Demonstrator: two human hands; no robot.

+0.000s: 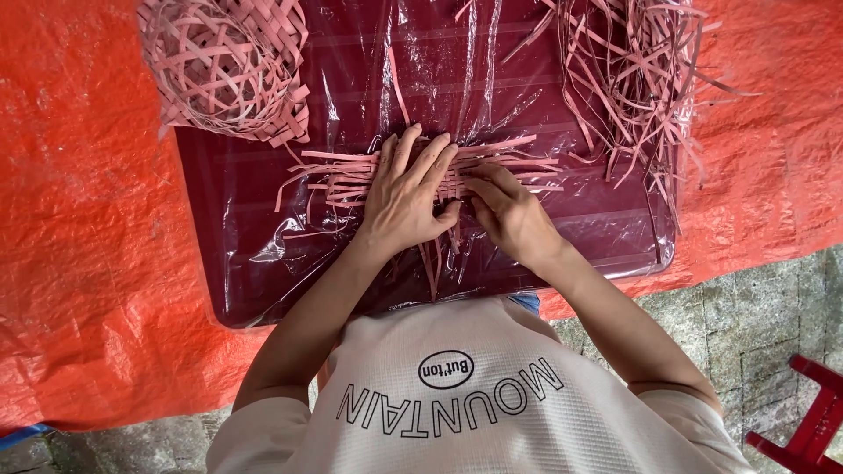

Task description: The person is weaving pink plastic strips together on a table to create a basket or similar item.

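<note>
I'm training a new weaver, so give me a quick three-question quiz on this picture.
1. True or false: the left hand lies flat on the pink strips.
2. Where is the woven basket? A top left, B top right, C on the floor.
3. What colour is the sheet under the table?
Key: 1 true. 2 A. 3 orange; the right hand also touches the strips.

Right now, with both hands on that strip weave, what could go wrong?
1. The crossed pink strips lie loose under the left hand; lifting it may let them spring apart.
2. The plastic film over the maroon table looks slick, so the weave could slide.
3. The loose strip pile lies close by and could snag.
</note>
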